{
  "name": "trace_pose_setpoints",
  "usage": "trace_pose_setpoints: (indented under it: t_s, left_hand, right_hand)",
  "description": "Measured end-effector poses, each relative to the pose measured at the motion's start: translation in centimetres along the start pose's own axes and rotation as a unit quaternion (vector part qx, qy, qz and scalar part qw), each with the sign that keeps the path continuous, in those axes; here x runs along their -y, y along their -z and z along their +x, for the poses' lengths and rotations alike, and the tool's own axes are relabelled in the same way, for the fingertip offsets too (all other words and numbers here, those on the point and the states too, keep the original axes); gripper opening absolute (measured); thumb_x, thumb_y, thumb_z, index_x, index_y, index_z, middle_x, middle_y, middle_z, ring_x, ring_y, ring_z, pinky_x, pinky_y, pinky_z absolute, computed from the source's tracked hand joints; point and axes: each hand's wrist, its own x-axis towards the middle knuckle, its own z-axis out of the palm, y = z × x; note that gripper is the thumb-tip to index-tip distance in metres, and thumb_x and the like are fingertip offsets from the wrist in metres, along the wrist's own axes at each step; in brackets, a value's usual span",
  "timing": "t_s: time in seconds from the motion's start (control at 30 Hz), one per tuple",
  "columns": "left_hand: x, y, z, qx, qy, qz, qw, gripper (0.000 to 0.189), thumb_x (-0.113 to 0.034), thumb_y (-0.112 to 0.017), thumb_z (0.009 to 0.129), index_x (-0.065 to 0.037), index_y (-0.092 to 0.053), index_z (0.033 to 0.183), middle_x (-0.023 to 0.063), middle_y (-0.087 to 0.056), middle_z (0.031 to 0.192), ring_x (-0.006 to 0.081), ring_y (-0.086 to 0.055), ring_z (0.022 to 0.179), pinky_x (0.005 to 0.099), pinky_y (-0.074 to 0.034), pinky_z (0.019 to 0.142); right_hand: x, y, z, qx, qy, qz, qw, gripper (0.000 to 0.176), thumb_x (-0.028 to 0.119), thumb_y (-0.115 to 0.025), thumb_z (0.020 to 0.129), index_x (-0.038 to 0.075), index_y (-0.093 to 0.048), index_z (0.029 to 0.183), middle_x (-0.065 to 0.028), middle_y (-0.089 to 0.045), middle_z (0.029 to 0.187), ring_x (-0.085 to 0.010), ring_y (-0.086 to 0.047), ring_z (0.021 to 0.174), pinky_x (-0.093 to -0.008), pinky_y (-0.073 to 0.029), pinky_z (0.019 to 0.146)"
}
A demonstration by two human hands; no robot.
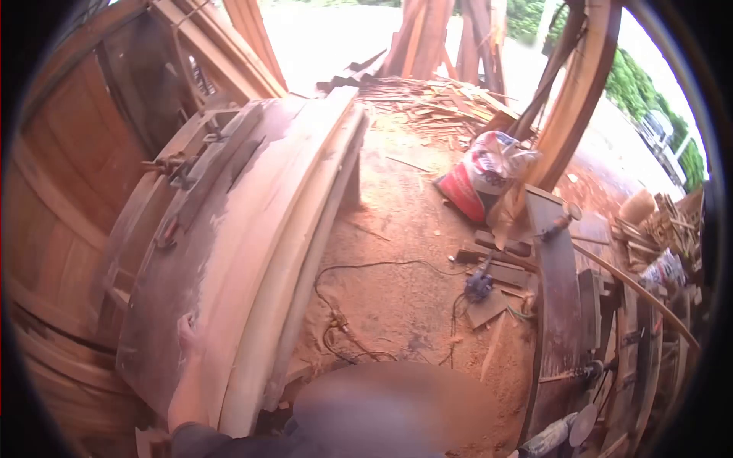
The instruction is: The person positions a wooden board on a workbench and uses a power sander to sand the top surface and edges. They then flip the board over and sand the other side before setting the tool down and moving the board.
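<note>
My left hand (188,333) is low on the left of the head view, its forearm reaching up from a dark sleeve. It lies at the ragged left border of a pale area on the long dark workbench (156,336). Glare washes out the fingers, so I cannot make out whether they are curled or flat. Long pale planks (286,221) run along the bench's right side, close to the forearm. My right hand is out of view. A blurred patch covers the bottom middle of the picture.
Clamps (179,169) sit at the bench's far left. A cable (374,267) crosses the sawdust-strewn floor to a dark power tool (479,285). A red and white sack (489,172) leans near a wooden post (576,99). Scrap wood (435,103) is heaped behind. A second bench (561,305) stands right.
</note>
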Motion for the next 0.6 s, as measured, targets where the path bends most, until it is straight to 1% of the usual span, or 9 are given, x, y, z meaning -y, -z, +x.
trace_pose_setpoints:
  t_s: [0.1,0.17,0.23,0.3,0.37,0.4,0.43,0.53,0.6]
  left_hand:
    - [8.4,5.6,-3.8,0.039,0.158,0.031,0.986,0.054,-0.042,-0.071,0.096,0.001,-0.066,0.128,0.0240,-0.066,0.127,0.0383,-0.065,0.117,0.0449,-0.050,0.104]
    - [11.7,8.4,-7.2,0.095,0.243,0.043,0.964,0.058,-0.047,-0.071,0.096,0.002,-0.066,0.128,0.0245,-0.065,0.129,0.0386,-0.064,0.119,0.0444,-0.049,0.105]
    - [14.3,11.8,-12.0,0.158,0.310,0.052,0.936,0.062,-0.051,-0.070,0.096,0.002,-0.067,0.128,0.0252,-0.064,0.132,0.0388,-0.064,0.121,0.0439,-0.049,0.107]
    - [17.5,14.1,-16.2,0.126,0.320,0.053,0.938,0.061,-0.051,-0.070,0.096,0.003,-0.068,0.125,0.0256,-0.064,0.133,0.0397,-0.064,0.121,0.0445,-0.049,0.107]
    - [19.2,16.9,-21.2,0.125,0.349,0.073,0.926,0.062,-0.053,-0.069,0.096,0.003,-0.069,0.123,0.0261,-0.064,0.133,0.0413,-0.063,0.123,0.0451,-0.049,0.107]
    - [18.4,18.7,-22.2,0.137,0.366,0.087,0.916,0.064,-0.055,-0.067,0.097,0.003,-0.069,0.123,0.0264,-0.065,0.134,0.0425,-0.062,0.124,0.0456,-0.049,0.107]
    - [18.1,20.4,-23.2,0.151,0.378,0.101,0.908,0.065,-0.057,-0.065,0.097,0.002,-0.070,0.122,0.0268,-0.065,0.134,0.0436,-0.062,0.126,0.0460,-0.049,0.107]
    - [19.8,23.4,-26.3,0.227,0.492,0.136,0.829,0.070,-0.063,-0.060,0.096,0.001,-0.071,0.123,0.0265,-0.068,0.132,0.0456,-0.061,0.128,0.0470,-0.048,0.107]
    - [21.2,24.3,-27.6,0.270,0.474,0.175,0.820,0.074,-0.068,-0.058,0.093,0.001,-0.073,0.117,0.0258,-0.071,0.129,0.0453,-0.063,0.128,0.0490,-0.048,0.106]
  right_hand:
    - [11.9,0.4,-5.0,0.084,0.234,0.119,0.961,0.054,0.051,-0.076,0.091,0.002,-0.075,0.116,-0.0247,-0.076,0.112,-0.0413,-0.070,0.109,-0.0516,-0.058,0.095]
    - [20.9,0.6,-8.4,0.192,0.397,0.143,0.886,0.065,0.050,-0.072,0.093,0.003,-0.066,0.137,-0.0255,-0.072,0.127,-0.0410,-0.069,0.112,-0.0511,-0.057,0.097]
    - [30.8,1.6,-12.6,0.296,0.444,0.206,0.820,0.058,0.035,-0.077,0.089,0.000,-0.066,0.135,-0.0225,-0.072,0.123,-0.0317,-0.071,0.108,-0.0439,-0.057,0.093]
    - [40.9,5.0,-18.8,0.401,0.483,0.248,0.738,0.054,0.019,-0.082,0.086,-0.003,-0.066,0.132,-0.0195,-0.073,0.118,-0.0224,-0.072,0.104,-0.0367,-0.058,0.089]
    - [49.0,9.8,-26.1,0.415,0.569,0.256,0.662,0.048,0.014,-0.080,0.086,-0.001,-0.067,0.130,-0.0148,-0.074,0.109,-0.0231,-0.072,0.099,-0.0348,-0.057,0.089]
    - [52.4,11.3,-29.5,0.404,0.635,0.262,0.604,0.052,0.012,-0.080,0.085,0.000,-0.066,0.133,-0.0144,-0.075,0.105,-0.0204,-0.072,0.092,-0.0341,-0.058,0.082]
    - [55.6,13.1,-33.1,0.409,0.671,0.219,0.579,0.053,0.012,-0.081,0.084,0.000,-0.065,0.134,-0.0144,-0.075,0.107,-0.0218,-0.072,0.093,-0.0338,-0.058,0.080]
    - [60.8,21.1,-46.0,0.361,0.807,0.213,0.415,0.056,0.013,-0.082,0.083,0.002,-0.064,0.135,-0.0189,-0.073,0.117,-0.0322,-0.072,0.104,-0.0419,-0.057,0.093]
    - [61.5,26.3,-54.1,0.376,0.845,0.185,0.334,0.059,0.016,-0.083,0.084,0.004,-0.063,0.138,-0.0197,-0.071,0.124,-0.0359,-0.069,0.113,-0.0449,-0.056,0.098]
